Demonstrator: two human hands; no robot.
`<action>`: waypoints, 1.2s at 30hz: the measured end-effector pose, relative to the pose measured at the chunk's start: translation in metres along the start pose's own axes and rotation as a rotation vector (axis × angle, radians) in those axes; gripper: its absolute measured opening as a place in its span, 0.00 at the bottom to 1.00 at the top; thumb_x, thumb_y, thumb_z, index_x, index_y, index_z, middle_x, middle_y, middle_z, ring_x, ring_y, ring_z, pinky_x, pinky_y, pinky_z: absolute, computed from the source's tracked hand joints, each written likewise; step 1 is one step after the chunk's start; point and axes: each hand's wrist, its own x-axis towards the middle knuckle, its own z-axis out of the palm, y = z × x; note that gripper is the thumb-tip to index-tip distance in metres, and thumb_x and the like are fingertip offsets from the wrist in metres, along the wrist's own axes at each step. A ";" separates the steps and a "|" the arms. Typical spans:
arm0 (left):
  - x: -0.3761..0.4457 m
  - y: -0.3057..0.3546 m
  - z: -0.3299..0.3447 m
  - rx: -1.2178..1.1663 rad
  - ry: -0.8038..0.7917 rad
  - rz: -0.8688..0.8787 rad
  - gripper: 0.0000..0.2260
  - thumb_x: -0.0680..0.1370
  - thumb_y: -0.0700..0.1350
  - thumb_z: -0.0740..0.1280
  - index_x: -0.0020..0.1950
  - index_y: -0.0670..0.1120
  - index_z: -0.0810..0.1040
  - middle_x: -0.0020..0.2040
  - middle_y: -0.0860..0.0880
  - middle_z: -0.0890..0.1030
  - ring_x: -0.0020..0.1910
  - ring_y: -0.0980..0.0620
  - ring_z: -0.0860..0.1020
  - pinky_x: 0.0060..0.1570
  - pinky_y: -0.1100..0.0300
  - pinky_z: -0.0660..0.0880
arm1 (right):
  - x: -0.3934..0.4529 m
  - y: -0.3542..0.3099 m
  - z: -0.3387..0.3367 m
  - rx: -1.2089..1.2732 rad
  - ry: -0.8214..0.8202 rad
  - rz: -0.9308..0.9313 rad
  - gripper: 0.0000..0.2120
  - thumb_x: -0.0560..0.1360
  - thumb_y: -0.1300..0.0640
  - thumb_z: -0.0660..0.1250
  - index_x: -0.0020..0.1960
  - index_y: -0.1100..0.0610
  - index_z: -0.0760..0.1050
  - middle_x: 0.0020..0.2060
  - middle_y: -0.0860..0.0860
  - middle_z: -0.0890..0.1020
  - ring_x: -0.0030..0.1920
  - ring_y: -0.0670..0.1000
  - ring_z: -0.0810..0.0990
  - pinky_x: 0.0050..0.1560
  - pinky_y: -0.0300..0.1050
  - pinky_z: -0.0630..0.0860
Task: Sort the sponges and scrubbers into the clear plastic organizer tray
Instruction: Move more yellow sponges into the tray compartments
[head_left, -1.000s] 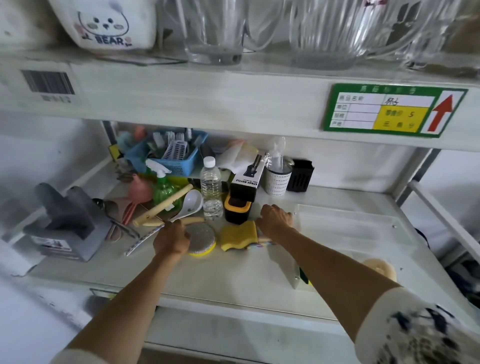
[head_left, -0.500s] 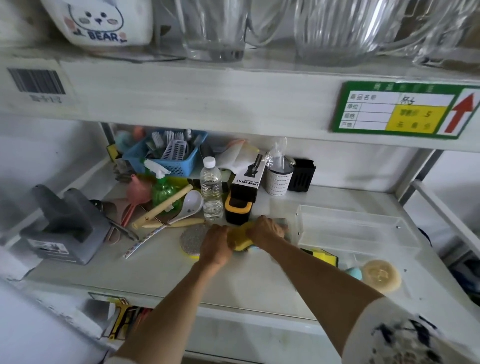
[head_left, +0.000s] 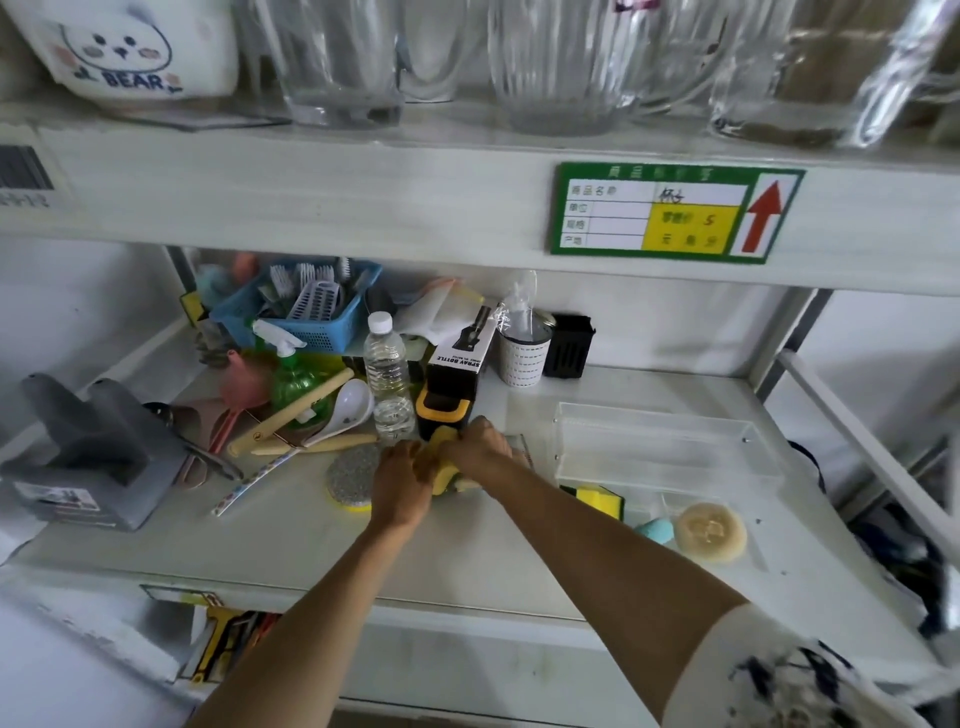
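Both hands meet at the middle of the lower shelf (head_left: 270, 545) and close together on a yellow sponge (head_left: 439, 470): the left hand (head_left: 400, 486) clasps it from the 8 o'clock side, the right hand (head_left: 480, 449) covers it from 2 o'clock, fingers curled over its top. The sponge sits just in front of a black and yellow box (head_left: 441, 418) and a clear water bottle (head_left: 387, 379). Touching the left hand at 9 o'clock lies a round grey scrubber (head_left: 350, 475) with a yellow rim. The clear plastic organizer tray (head_left: 660, 441) stands at 3 o'clock from the hands, near but apart from them. Beside its near edge, at 4 o'clock from the hands, lie a yellow and green sponge (head_left: 597, 499), a small teal sponge (head_left: 655, 531) partly hidden by the right forearm, and a round beige loofah pad (head_left: 711, 531); whether these rest inside the tray or in front of it cannot be told.
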 end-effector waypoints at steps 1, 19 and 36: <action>-0.001 0.005 0.000 -0.032 0.029 0.009 0.12 0.78 0.49 0.63 0.53 0.42 0.78 0.50 0.42 0.82 0.50 0.43 0.80 0.46 0.51 0.75 | -0.002 -0.001 -0.003 0.033 0.014 -0.023 0.27 0.70 0.48 0.70 0.64 0.57 0.69 0.59 0.54 0.78 0.61 0.57 0.76 0.51 0.45 0.73; -0.028 0.189 0.063 -0.277 0.164 0.305 0.09 0.74 0.34 0.63 0.52 0.39 0.79 0.45 0.43 0.80 0.44 0.44 0.79 0.45 0.54 0.74 | -0.033 0.065 -0.132 0.273 0.627 -0.204 0.18 0.74 0.44 0.63 0.57 0.55 0.74 0.53 0.54 0.82 0.55 0.58 0.80 0.52 0.51 0.77; -0.120 0.292 0.170 -0.292 -0.390 0.296 0.09 0.76 0.38 0.62 0.53 0.37 0.79 0.50 0.39 0.83 0.44 0.45 0.77 0.51 0.49 0.76 | -0.062 0.232 -0.219 0.278 0.774 0.128 0.18 0.75 0.42 0.56 0.50 0.54 0.75 0.47 0.55 0.82 0.47 0.58 0.80 0.50 0.53 0.77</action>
